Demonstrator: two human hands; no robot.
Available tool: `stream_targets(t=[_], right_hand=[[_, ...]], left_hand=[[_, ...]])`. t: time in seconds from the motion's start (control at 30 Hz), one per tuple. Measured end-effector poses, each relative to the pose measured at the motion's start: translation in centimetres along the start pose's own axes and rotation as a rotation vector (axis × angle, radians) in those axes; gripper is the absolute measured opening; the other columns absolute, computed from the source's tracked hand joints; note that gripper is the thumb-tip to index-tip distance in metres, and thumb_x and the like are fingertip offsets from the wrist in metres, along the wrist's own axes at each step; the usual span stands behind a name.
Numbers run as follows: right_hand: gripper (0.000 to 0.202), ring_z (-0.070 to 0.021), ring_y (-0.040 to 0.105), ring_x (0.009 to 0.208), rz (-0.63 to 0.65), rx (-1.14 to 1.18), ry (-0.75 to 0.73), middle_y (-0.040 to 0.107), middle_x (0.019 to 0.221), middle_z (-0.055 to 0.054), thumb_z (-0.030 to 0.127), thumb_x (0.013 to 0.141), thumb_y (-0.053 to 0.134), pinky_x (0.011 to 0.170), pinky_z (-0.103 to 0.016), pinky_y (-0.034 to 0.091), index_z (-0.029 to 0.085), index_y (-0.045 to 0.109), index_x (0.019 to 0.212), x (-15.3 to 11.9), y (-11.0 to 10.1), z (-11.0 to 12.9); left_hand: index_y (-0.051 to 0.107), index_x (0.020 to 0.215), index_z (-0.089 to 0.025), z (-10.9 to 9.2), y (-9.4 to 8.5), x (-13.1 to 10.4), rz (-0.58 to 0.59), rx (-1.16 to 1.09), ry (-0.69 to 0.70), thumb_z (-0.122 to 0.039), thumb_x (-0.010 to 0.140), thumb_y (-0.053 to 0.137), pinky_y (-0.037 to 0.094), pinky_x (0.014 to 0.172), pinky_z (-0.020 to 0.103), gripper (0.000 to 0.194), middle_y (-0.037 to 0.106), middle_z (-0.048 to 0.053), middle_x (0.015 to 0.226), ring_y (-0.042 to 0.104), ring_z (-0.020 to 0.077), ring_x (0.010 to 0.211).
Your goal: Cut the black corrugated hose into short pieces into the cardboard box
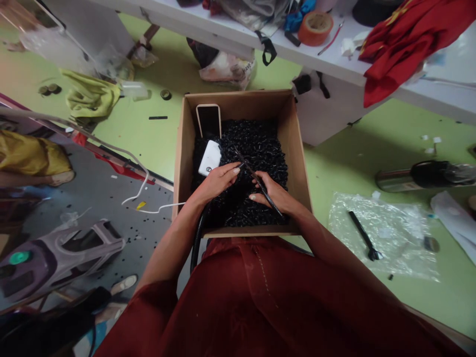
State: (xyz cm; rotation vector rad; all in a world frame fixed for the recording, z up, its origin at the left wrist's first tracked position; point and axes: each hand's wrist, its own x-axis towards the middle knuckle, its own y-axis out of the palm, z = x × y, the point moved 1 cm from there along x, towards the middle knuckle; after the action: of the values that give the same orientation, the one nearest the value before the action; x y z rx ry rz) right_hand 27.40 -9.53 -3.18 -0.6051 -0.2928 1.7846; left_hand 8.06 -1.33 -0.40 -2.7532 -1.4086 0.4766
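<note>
Both hands are over an open cardboard box (304, 183) holding a heap of small black pieces (256, 136). My left hand (221, 181) is closed, its thumb and fingers pinching the end of a black ribbed tube (197, 235); a length of this tube hangs over the near left edge, beneath my forearm. My right hand (269, 191) is wrapped round a long, thin dark tool (263, 188), whose exact kind I cannot make out. Its narrow far end crosses close by the tube's tip; whether they touch is unclear.
Inside the box, a white power bank (210, 157) lies by a phone (208, 120) leaning on the wall. A white cable (163, 208) reaches the box's left side. A white table (345, 64) stands ahead. At right, plastic wrap (401, 228) and a bottle (397, 178) lie on the floor.
</note>
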Motion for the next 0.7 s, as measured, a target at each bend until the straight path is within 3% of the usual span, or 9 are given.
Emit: stream_targets(t=[0.2,0.4,0.7], right_hand=[[0.068,-0.0272,0.056,0.108,-0.016,-0.072,0.035,0.054,0.124,-0.013,0.047,0.076,0.064,0.095,-0.045,0.042,0.021,0.036,0.132,0.0,-0.2,0.7],[0.05,-0.0245,0.058,0.096,-0.023,-0.127,0.05,0.06,0.107,-0.01,0.043,0.082,0.056,0.086,-0.039,0.044,0.019,0.044,0.124,0.0,-0.3,1.1],[0.032,-0.0186,0.057,0.081,-0.068,-0.228,-0.005,0.062,0.091,-0.004,0.018,0.077,0.046,0.076,-0.029,0.042,0.021,0.052,0.108,0.3,0.2,0.1]], left_hand=[[0.066,0.105,-0.014,0.1,-0.1,0.0,0.023,0.081,0.033,-0.042,0.089,0.049,0.033,0.051,0.021,0.037,0.049,-0.002,0.061,0.037,0.008,0.052],[0.065,0.11,-0.015,0.4,-0.2,0.2,0.032,0.183,0.051,-0.041,0.09,0.046,0.035,0.053,0.021,0.038,0.051,-0.002,0.06,0.04,0.0091,0.054],[0.063,0.117,-0.012,0.9,0.3,0.5,0.03,0.176,0.063,-0.043,0.09,0.046,0.036,0.055,0.022,0.045,0.051,-0.002,0.062,0.039,0.0087,0.055]])
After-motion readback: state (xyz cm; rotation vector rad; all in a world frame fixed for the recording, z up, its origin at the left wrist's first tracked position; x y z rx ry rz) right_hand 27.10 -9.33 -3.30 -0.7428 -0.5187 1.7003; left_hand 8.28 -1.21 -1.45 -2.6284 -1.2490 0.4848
